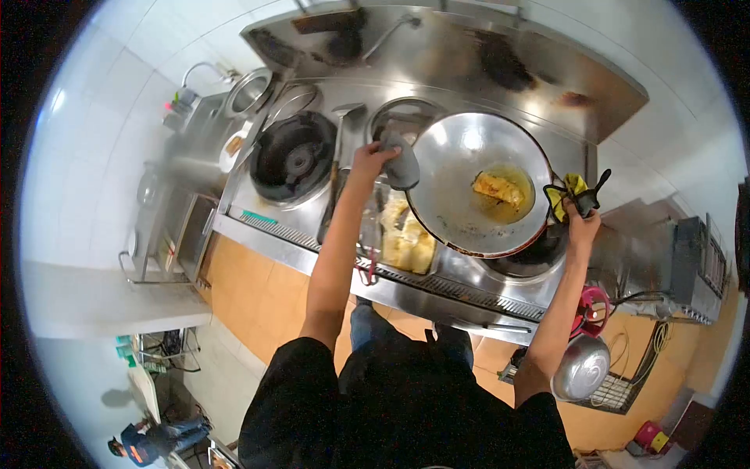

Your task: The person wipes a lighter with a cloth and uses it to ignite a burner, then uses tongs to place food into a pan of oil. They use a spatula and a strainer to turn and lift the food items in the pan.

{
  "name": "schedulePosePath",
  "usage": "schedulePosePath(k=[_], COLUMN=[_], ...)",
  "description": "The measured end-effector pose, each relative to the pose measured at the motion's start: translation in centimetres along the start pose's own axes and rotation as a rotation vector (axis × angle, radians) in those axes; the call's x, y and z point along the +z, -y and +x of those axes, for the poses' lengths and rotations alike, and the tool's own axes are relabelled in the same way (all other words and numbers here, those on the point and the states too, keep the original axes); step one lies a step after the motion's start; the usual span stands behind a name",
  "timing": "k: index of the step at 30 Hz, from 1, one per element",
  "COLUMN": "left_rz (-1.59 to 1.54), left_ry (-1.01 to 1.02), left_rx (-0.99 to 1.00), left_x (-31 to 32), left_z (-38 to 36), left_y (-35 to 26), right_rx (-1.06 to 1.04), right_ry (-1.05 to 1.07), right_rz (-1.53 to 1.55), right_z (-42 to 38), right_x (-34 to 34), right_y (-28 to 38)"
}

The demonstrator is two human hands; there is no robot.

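Note:
A large steel wok (461, 223) is lifted above the stove, tilted a little. A golden-brown fried piece of food (498, 189) lies in a small pool of oil on its right side. My left hand (373, 162) is closed on the wok's left edge through a grey cloth pad (403, 166). On the opposite side, my right hand (583, 222) grips the wok through a yellow and black cloth (574, 191). Below the wok's left side sits a tray of yellow food pieces (410, 248).
A black wok (293, 156) rests on the left burner, with a long-handled spatula (348, 110) beside it. A steel colander (250, 92) stands at the back left. A round metal pot (582, 367) is low on the right. Another person (152, 439) is far off at lower left.

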State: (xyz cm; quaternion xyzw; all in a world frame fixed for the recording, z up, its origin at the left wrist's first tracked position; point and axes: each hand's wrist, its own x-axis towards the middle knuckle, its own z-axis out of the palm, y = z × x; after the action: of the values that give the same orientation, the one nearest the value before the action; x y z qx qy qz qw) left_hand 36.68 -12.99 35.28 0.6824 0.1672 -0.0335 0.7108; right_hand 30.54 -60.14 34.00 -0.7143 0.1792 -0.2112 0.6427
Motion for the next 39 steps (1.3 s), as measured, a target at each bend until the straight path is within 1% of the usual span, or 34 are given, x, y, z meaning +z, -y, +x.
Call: schedulePosePath(k=[2, 3, 4, 6, 7, 8, 9, 10, 11, 12, 13, 14, 15, 16, 18, 20, 21, 22, 24, 26, 28, 30, 32, 33, 34, 35, 36, 37, 39], left_rz=[-0.072, -0.114, -0.111, -0.041, -0.069, -0.062, 0.004, 0.055, 0.073, 0.06, 0.125, 0.197, 0.203, 0.199, 0.207, 0.235, 0.291, 0.348, 0.374, 0.441, 0.483, 0.533, 0.526, 0.524, 0.525, 0.529, 0.535, 0.535, 0.519], left_ry=[0.075, 0.093, 0.049, 0.039, 0.049, 0.055, -0.039, -0.143, -0.108, -0.124, -0.176, -0.22, -0.128, -0.122, -0.174, -0.185, -0.209, -0.233, -0.256, -0.309, -0.316, -0.3, -0.305, -0.313, -0.306, -0.315, -0.323, -0.316, -0.313], left_rx=[0.094, 0.095, 0.126, 0.107, 0.073, 0.079, 0.067, 0.047, 0.072, 0.08, 0.11, 0.139, 0.191, 0.199, 0.198, 0.21, 0.201, 0.191, 0.197, 0.161, 0.166, 0.121, 0.137, 0.148, 0.146, 0.138, 0.128, 0.127, 0.131], left_x=[-4.8, -7.4, -10.1, -16.4, -19.2, -22.5, -25.5, -28.0, -30.7, -33.7, -37.6, -40.6, -41.2, -42.7, -46.5, -49.7, -51.0, -52.2, -53.3, -53.4, -53.7, -53.8, -54.2, -54.0, -53.8, -53.7, -53.6, -53.5, -53.5], left_z=[-1.0, -1.6, -1.6, -0.6, -0.8, 0.2, 1.9, 1.8, 1.6, 3.2, 6.2, 8.4, 6.2, 6.9, 9.6, 12.1, 13.2, 14.2, 15.4, 16.0, 17.3, 18.5, 20.5, 20.7, 20.9, 21.0, 21.3, 21.3, 22.0], left_y=[-2.6, -4.2, -5.2, -6.4, -7.4, -7.6, -7.3, -7.8, -8.5, -7.0, -4.2, -3.2, -6.7, -6.7, -5.6, -3.9, -3.0, -2.1, -1.1, -0.7, 0.4, 1.3, 3.6, 3.6, 3.7, 3.7, 4.0, 4.3, 4.3], right_rx=[0.056, 0.005, -0.016, 0.022, 0.025, 0.024, 0.021, 0.05, 0.04, 0.024, 0.048, 0.076, 0.117, 0.043, 0.067, 0.097, 0.068, 0.067, -0.005, 0.006, 0.128, 0.156, 0.066, 0.07, 0.072, 0.029, -0.013, -0.011, -0.08], right_ry=[0.075, 0.103, 0.086, 0.081, 0.076, 0.077, 0.081, 0.097, 0.049, 0.002, 0.051, 0.089, 0.113, 0.137, 0.095, 0.118, 0.152, 0.153, 0.171, 0.149, 0.132, 0.099, 0.132, 0.128, 0.122, 0.12, 0.117, 0.112, 0.099], right_rz=[0.067, 0.118, 0.12, 0.068, 0.07, 0.063, 0.055, 0.115, 0.121, 0.137, 0.082, 0.027, -0.028, 0.027, 0.19, -0.013, 0.055, 0.056, 0.096, 0.082, 0.043, 0.018, -0.077, -0.119, -0.122, -0.067, -0.014, -0.017, -0.144], right_z=[-2.5, -4.0, -5.4, -8.9, -10.4, -11.5, -12.1, -14.1, -15.5, -16.2, -17.3, -18.7, -20.0, -19.2, -21.0, -22.1, -22.2, -22.3, -22.5, -22.7, -23.3, -23.3, -23.1, -22.9, -22.8, -22.8, -23.0, -23.2, -23.1], right_x=[4.4, 7.2, 10.2, 15.8, 18.2, 21.1, 24.0, 27.0, 30.0, 32.8, 35.4, 37.9, 40.2, 42.1, 46.9, 50.3, 51.8, 53.1, 55.1, 56.1, 56.7, 57.3, 57.4, 57.3, 57.3, 57.3, 57.3, 57.0, 56.9], right_y=[3.3, 4.9, 5.7, 8.2, 7.4, 6.0, 5.5, 6.2, 5.2, 4.3, 5.0, 5.5, 5.9, 1.4, 1.0, 1.0, -0.2, -1.3, -3.7, -4.7, -3.8, -3.5, -4.0, -4.6, -5.2, -5.8, -5.7, -5.6, -5.1])
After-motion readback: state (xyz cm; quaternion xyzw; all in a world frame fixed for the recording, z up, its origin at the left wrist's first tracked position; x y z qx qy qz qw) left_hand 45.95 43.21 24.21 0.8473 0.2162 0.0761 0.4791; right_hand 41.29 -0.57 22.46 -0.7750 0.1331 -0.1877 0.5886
